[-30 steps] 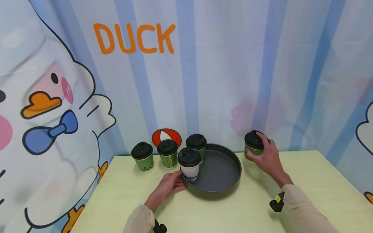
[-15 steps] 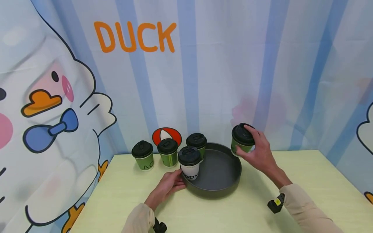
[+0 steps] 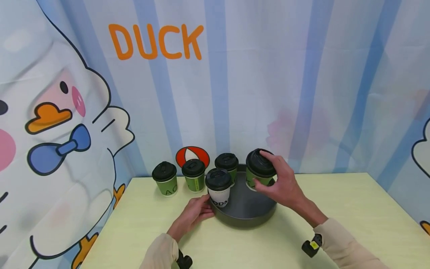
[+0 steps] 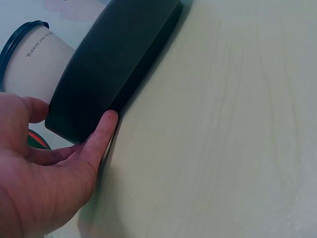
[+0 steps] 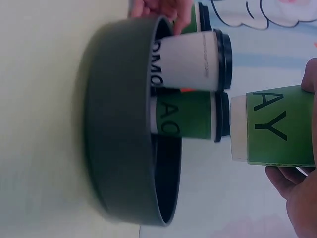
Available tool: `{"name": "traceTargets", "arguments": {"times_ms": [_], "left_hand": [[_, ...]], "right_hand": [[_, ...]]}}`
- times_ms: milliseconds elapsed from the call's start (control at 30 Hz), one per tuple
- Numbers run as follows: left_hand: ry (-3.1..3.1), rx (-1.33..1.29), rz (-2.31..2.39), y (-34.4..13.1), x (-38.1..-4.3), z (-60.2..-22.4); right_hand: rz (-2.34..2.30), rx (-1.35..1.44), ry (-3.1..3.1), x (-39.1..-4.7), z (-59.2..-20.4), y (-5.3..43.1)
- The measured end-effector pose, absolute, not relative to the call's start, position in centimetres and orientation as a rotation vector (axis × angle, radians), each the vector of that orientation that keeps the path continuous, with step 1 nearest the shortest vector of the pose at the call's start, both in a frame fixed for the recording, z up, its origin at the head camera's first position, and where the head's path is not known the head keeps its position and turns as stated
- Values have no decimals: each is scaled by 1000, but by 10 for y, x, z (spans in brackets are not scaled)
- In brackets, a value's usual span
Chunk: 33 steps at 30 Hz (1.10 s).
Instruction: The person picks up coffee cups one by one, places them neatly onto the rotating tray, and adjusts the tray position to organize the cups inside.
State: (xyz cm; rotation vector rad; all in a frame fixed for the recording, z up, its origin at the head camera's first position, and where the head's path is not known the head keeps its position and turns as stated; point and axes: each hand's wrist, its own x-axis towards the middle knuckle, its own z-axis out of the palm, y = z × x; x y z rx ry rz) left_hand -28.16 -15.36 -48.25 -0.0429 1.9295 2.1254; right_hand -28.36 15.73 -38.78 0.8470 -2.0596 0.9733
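Green below its black lid, the held cup (image 3: 258,167) hung above the pan (image 3: 248,205), right of centre in the frame. The right hand (image 3: 284,184) was curved around it from the right, its beige sleeve (image 3: 346,241) slanting up from the lower right; the thumb lay low on the cup's near side and a finger arched over the lid. Left of lower centre, the left hand (image 3: 194,215) held the pan's left edge, thumb at the rim, fingers stretched along the outer wall and base. White cup (image 3: 218,186) and rear green cup (image 3: 229,164) stood inside the pan; two more green cups (image 3: 165,179) stood farther left on the surface (image 3: 336,213).
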Motion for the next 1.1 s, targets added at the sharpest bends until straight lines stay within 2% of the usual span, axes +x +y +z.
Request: {"name": "traceTargets", "arguments": {"times_ms": [633,1100], "left_hand": [[1936,-42,2116,-154,-280,-481],[1935,-29,2116,-154,-280,-481]], "right_hand": [[1034,937,-2192,-259,-443,123],[1056,890,-2319,-258,-456,112]]}}
